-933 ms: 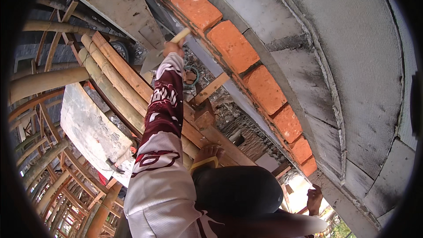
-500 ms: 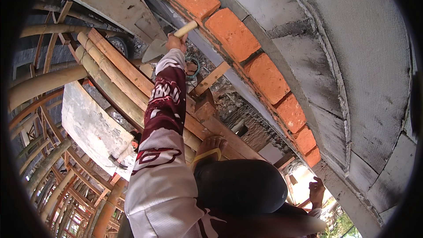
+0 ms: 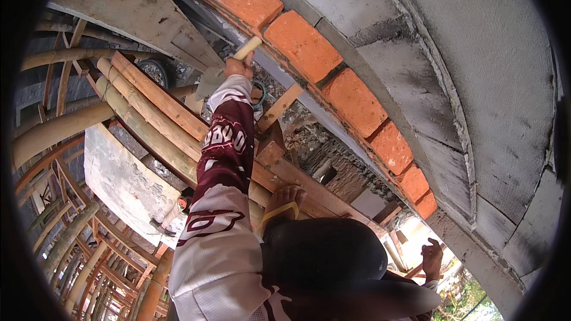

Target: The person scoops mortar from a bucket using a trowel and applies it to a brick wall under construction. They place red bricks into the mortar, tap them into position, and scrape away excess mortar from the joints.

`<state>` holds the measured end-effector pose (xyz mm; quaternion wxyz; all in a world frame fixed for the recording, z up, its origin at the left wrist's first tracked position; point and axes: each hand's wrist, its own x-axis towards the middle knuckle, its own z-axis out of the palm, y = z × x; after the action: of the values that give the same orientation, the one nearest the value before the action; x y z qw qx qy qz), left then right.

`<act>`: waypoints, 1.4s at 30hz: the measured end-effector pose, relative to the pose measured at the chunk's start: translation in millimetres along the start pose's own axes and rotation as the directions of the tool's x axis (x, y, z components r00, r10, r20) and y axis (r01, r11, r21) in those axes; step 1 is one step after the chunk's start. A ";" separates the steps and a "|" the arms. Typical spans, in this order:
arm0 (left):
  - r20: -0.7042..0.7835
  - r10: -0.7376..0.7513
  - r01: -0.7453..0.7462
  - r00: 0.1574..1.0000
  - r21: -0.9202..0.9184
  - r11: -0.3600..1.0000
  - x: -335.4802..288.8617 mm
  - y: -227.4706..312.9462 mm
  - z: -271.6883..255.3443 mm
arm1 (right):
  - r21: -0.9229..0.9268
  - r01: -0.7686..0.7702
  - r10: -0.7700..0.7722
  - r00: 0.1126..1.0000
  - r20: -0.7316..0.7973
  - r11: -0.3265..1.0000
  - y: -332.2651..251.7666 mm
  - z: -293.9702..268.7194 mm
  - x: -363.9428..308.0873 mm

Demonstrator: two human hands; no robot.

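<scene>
My left arm, in a white and maroon sleeve, reaches forward, and my left hand (image 3: 239, 67) is closed round a trowel (image 3: 248, 49). The pale wooden handle points up toward the row of bricks. Below and left of the fingers the grey blade (image 3: 208, 83) shows partly, held clear of the wall. Orange bricks (image 3: 303, 46) lie end to end along the wall ledge, with mortar under them. At the lower right, beside the near end of that row, my right hand (image 3: 432, 260) hangs in the air, fingers loosely bent and apart, with nothing visible in it.
Under me run bamboo poles and wooden planks (image 3: 160, 100), with my sandalled foot (image 3: 282, 207) on them. A pale board (image 3: 128, 181) carries a hammer (image 3: 162, 227). Bamboo scaffolding fills the left. Grey block wall (image 3: 493, 101) rises at right; rubble shows through gaps below.
The view has shifted slightly, so the bricks sit a little differently in the picture. My left hand keeps the trowel in nearly the same place. My right hand's fingers have changed pose slightly.
</scene>
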<state>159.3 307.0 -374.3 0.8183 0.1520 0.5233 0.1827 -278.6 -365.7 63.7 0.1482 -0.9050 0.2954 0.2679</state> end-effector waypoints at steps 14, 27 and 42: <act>-0.070 0.061 -0.058 0.996 0.057 0.997 -3.2 3.0 15.7 | 0.004 -0.070 0.069 0.997 0.040 0.998 0.2 0.3 10.6; -0.251 0.193 -0.185 0.949 0.057 0.981 -18.2 21.6 32.4 | 0.009 -0.069 0.068 0.994 0.087 0.998 -12.2 1.0 11.0; 0.003 0.077 -0.077 0.997 0.061 0.995 -33.2 1.7 12.9 | 0.048 -0.091 0.089 0.995 0.045 0.995 -12.0 -1.7 2.5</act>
<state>157.9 292.6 -341.8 0.8059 0.1970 0.5221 0.1980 -268.8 -358.3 64.9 0.1647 -0.8809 0.3391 0.2862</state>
